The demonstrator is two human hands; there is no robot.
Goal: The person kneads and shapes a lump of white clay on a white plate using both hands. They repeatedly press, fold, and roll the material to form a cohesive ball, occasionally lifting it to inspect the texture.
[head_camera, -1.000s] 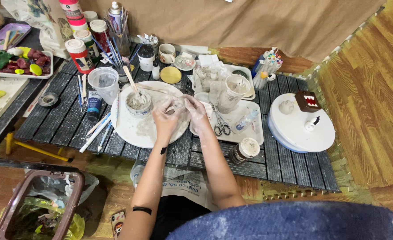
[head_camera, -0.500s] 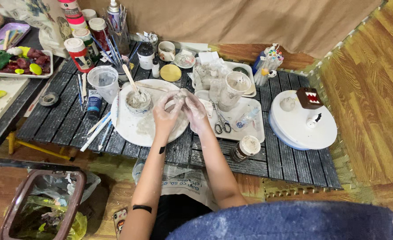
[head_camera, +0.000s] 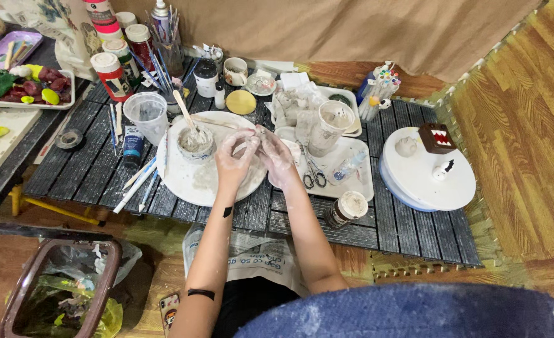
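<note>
On the dark slatted table [head_camera: 408, 231], over the round white plate [head_camera: 183, 181], the left hand [head_camera: 234, 159] and right hand [head_camera: 278, 158] meet fingertip to fingertip, both pinching a small clay bit [head_camera: 256, 133] between them.

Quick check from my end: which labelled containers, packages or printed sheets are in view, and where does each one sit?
Red bottle: far left of table, white cap, red label.
Paint tube: left of white round board, dark blue, lying flat.
Small jar: near table edge, right of right hand, brown, pale lid.
Newspaper: floor beneath arms, printed sheet.
</note>
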